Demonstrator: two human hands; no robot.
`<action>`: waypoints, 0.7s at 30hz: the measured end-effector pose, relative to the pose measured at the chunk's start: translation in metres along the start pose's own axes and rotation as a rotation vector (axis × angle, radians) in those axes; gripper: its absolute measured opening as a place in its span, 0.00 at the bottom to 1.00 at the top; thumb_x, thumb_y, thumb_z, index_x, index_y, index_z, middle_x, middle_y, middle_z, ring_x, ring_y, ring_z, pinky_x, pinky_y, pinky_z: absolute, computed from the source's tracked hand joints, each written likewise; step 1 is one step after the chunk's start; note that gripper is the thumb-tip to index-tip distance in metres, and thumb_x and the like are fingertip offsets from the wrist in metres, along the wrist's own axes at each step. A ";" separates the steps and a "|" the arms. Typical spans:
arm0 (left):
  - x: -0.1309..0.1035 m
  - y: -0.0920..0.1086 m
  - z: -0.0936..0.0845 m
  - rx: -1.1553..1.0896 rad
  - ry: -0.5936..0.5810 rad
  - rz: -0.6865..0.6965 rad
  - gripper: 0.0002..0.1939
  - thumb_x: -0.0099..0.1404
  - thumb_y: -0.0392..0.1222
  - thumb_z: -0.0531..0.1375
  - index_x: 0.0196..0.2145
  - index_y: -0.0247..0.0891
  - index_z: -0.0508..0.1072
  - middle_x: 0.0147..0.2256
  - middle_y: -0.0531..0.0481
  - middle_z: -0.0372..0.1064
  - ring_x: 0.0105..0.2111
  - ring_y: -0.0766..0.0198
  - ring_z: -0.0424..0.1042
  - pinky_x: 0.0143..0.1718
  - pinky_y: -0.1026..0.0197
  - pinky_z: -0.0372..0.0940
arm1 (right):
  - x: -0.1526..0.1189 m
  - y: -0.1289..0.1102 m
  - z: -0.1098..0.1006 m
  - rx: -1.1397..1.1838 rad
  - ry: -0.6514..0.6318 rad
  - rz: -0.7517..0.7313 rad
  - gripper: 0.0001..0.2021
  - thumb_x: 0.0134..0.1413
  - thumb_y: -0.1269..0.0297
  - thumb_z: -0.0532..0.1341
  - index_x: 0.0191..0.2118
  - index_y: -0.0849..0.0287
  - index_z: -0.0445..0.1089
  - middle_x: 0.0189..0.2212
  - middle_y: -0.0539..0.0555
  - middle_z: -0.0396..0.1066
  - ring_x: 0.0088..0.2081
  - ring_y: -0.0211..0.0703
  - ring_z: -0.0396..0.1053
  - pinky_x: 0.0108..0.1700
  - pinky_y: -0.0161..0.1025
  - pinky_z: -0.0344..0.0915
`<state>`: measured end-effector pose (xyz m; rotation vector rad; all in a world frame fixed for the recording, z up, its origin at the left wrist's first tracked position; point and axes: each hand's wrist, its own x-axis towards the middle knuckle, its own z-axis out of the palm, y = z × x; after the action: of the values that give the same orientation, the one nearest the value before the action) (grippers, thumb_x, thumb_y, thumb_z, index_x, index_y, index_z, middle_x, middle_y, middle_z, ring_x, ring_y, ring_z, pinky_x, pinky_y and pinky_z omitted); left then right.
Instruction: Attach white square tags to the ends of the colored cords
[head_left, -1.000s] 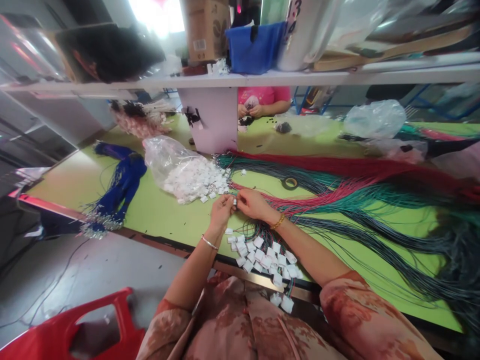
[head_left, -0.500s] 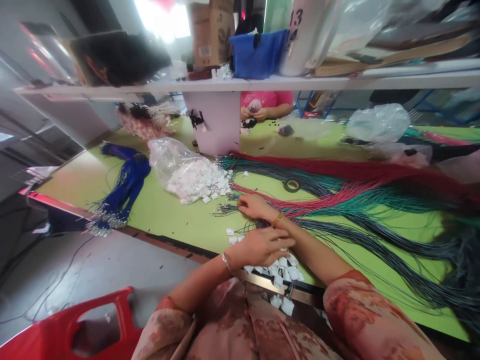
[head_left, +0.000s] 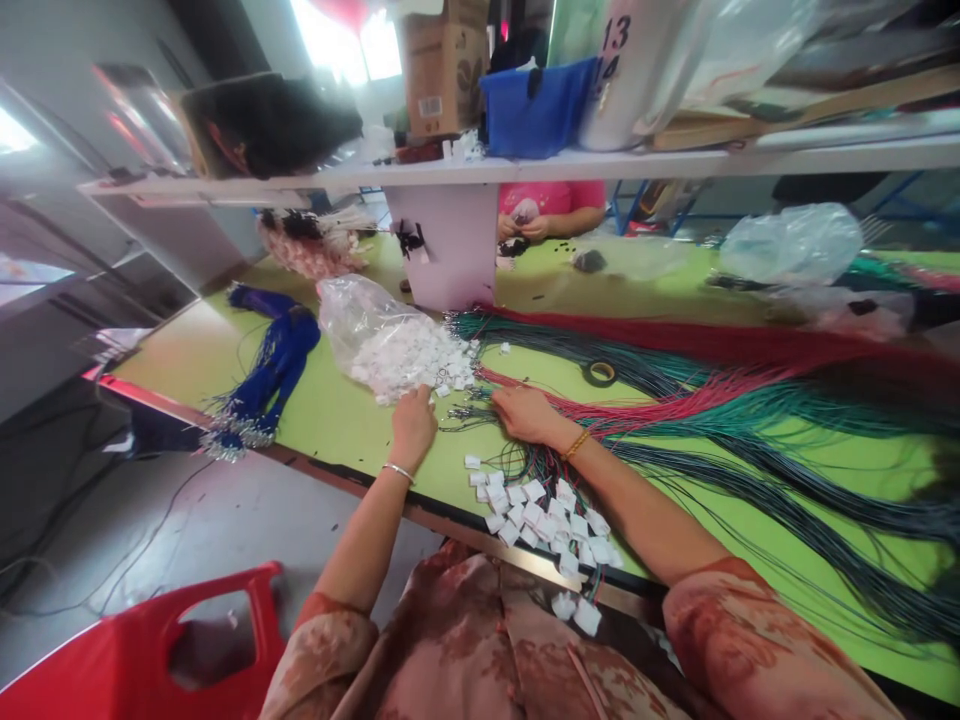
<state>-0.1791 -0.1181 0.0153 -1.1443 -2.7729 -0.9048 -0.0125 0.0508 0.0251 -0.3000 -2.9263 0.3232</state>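
My left hand (head_left: 413, 428) is at the near edge of a heap of small white plastic connectors (head_left: 409, 355), which spills from a clear plastic bag (head_left: 352, 305). Its fingers are drawn together, and what lies between the tips is too small to make out. My right hand (head_left: 527, 413) is closed on thin wires among the bundle's metal-tipped ends (head_left: 466, 408). Red wires (head_left: 645, 410) and dark wires (head_left: 690, 470) run off to the right. Below my right forearm lies a cluster of wires fitted with white connectors (head_left: 536, 510), some hanging over the table edge.
Blue wire bundles (head_left: 281, 340) lie at the left of the green table (head_left: 337, 435). A roll of black tape (head_left: 600, 373) rests among the wires. Above runs a shelf (head_left: 450, 172) with a blue bin (head_left: 534, 110). Across the table, a person's hands (head_left: 534, 228) work. A red chair (head_left: 150, 640) stands lower left.
My left hand has moved from beside my right forearm, over the wired connectors, up and left to the loose heap. My right hand stays at the wire ends. The view has shifted slightly.
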 end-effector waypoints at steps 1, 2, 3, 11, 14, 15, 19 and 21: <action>-0.001 0.001 0.000 -0.085 0.029 -0.008 0.08 0.61 0.33 0.57 0.39 0.38 0.71 0.35 0.41 0.68 0.36 0.53 0.66 0.36 0.57 0.57 | 0.000 0.001 -0.001 0.050 0.024 0.013 0.06 0.57 0.70 0.53 0.35 0.61 0.67 0.32 0.60 0.71 0.30 0.44 0.64 0.35 0.39 0.55; -0.002 0.003 -0.001 -0.197 0.065 -0.022 0.08 0.60 0.34 0.58 0.39 0.38 0.71 0.35 0.42 0.68 0.35 0.55 0.66 0.35 0.58 0.57 | 0.001 0.002 -0.002 0.122 0.056 0.028 0.06 0.57 0.69 0.53 0.34 0.61 0.66 0.30 0.58 0.71 0.29 0.42 0.63 0.34 0.38 0.55; -0.001 0.005 -0.002 -0.334 0.098 -0.043 0.08 0.59 0.36 0.60 0.39 0.38 0.72 0.34 0.43 0.68 0.34 0.57 0.66 0.35 0.59 0.58 | 0.002 0.002 -0.003 0.216 0.088 0.038 0.06 0.57 0.68 0.52 0.33 0.60 0.65 0.28 0.55 0.69 0.28 0.40 0.62 0.33 0.37 0.55; 0.007 0.042 -0.003 -1.369 -0.160 -0.291 0.14 0.52 0.45 0.67 0.35 0.36 0.76 0.23 0.55 0.62 0.22 0.72 0.61 0.25 0.68 0.57 | 0.020 -0.018 -0.010 0.976 0.254 0.070 0.10 0.54 0.58 0.56 0.30 0.60 0.64 0.25 0.48 0.64 0.28 0.35 0.59 0.33 0.33 0.58; 0.004 0.055 0.002 -1.557 -0.225 -0.319 0.14 0.51 0.40 0.68 0.36 0.37 0.74 0.27 0.54 0.65 0.24 0.73 0.63 0.27 0.68 0.60 | 0.017 -0.025 -0.015 1.001 0.313 0.114 0.09 0.52 0.59 0.57 0.29 0.60 0.64 0.24 0.48 0.63 0.27 0.34 0.58 0.31 0.33 0.57; 0.003 0.058 0.003 -1.599 -0.243 -0.329 0.14 0.51 0.39 0.68 0.37 0.37 0.74 0.28 0.54 0.66 0.24 0.73 0.64 0.28 0.68 0.61 | 0.015 -0.026 -0.016 0.982 0.331 0.138 0.08 0.51 0.60 0.57 0.28 0.60 0.64 0.24 0.47 0.63 0.26 0.34 0.57 0.30 0.32 0.56; 0.000 0.062 0.010 -1.682 -0.318 -0.349 0.10 0.53 0.36 0.67 0.34 0.34 0.73 0.30 0.51 0.69 0.28 0.71 0.66 0.31 0.67 0.63 | 0.008 -0.026 -0.018 0.860 0.378 0.163 0.04 0.48 0.66 0.58 0.28 0.60 0.65 0.22 0.47 0.63 0.23 0.32 0.55 0.27 0.31 0.54; 0.000 0.061 0.012 -1.715 -0.338 -0.343 0.10 0.52 0.35 0.68 0.33 0.34 0.73 0.30 0.50 0.70 0.28 0.71 0.67 0.31 0.67 0.63 | 0.006 -0.025 -0.017 0.798 0.407 0.128 0.03 0.48 0.67 0.57 0.28 0.61 0.66 0.23 0.47 0.64 0.24 0.32 0.56 0.28 0.31 0.55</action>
<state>-0.1369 -0.0772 0.0362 -0.6477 -1.7942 -3.5877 -0.0194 0.0312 0.0481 -0.3650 -2.1669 1.2249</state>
